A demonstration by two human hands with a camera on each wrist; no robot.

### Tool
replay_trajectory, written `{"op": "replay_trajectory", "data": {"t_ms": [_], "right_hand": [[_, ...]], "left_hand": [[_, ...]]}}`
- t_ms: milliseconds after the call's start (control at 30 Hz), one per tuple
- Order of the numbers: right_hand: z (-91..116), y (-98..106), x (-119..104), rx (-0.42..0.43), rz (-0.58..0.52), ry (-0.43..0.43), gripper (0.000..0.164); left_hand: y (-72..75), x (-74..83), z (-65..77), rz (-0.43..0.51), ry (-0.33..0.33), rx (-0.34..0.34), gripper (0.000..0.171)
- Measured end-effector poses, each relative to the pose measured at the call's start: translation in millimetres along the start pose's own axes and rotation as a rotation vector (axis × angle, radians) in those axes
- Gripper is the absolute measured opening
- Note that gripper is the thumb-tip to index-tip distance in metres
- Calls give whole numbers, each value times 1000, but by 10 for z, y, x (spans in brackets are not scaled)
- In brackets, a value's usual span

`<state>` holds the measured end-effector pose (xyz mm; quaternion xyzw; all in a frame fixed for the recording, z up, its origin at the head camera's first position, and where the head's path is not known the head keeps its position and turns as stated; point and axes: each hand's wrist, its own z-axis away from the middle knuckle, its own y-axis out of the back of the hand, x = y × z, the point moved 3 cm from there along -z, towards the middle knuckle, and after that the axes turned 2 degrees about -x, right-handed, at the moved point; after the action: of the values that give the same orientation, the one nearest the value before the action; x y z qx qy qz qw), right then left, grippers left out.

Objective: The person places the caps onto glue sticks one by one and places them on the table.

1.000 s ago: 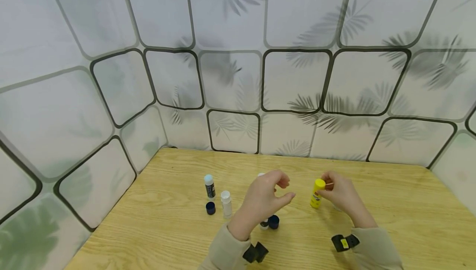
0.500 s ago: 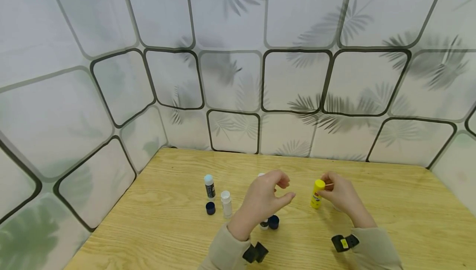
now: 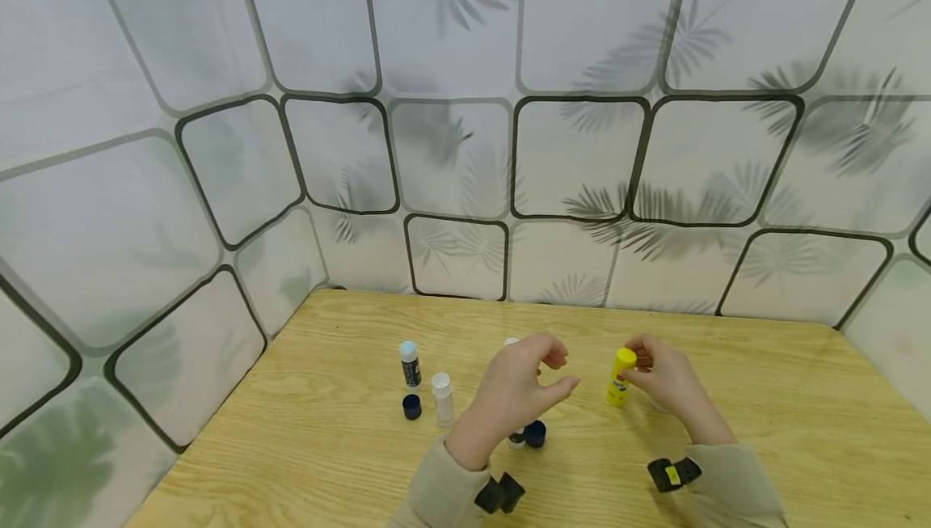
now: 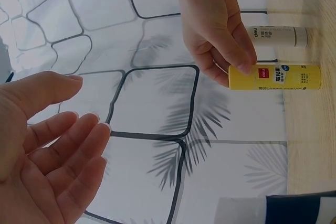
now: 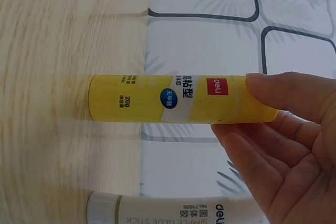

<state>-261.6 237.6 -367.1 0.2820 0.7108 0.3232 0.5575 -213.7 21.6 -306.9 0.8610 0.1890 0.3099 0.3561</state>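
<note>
My right hand point(image 3: 665, 386) pinches the upper end of a yellow glue stick point(image 3: 617, 389) between thumb and fingers. The stick stands nearly upright on the table, its label showing in the right wrist view. Close beside it is a white glue stick point(image 5: 173, 211), mostly hidden by the right hand in the head view. My left hand point(image 3: 512, 386) hovers to the left of the yellow stick, fingers loosely bent, holding nothing. Partly covered by that hand are a dark-and-white tube point(image 3: 516, 438) and a white-topped item point(image 3: 511, 342). A dark blue cap point(image 3: 535, 433) lies beside the tube.
To the left stand a dark-labelled glue stick with a light blue top point(image 3: 410, 366) and a white tube point(image 3: 443, 400). Another dark blue cap point(image 3: 411, 407) lies near them. The wooden table point(image 3: 327, 463) meets a patterned curtain point(image 3: 567, 261) at its back and sides.
The right hand's fingers have shifted slightly at the yellow glue stick's top, which has risen a little. The left hand stays in place.
</note>
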Motion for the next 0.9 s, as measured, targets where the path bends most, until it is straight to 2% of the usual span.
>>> {"op": "replay_trajectory", "data": {"t_ms": [367, 900], "right_hand": [[18, -1, -13, 8, 18, 3, 37], [21, 15, -35, 4, 13, 5, 35]], "left_hand": [[-1, 7, 3, -3, -19, 4, 19], [21, -14, 7, -2, -10, -12, 21]]}}
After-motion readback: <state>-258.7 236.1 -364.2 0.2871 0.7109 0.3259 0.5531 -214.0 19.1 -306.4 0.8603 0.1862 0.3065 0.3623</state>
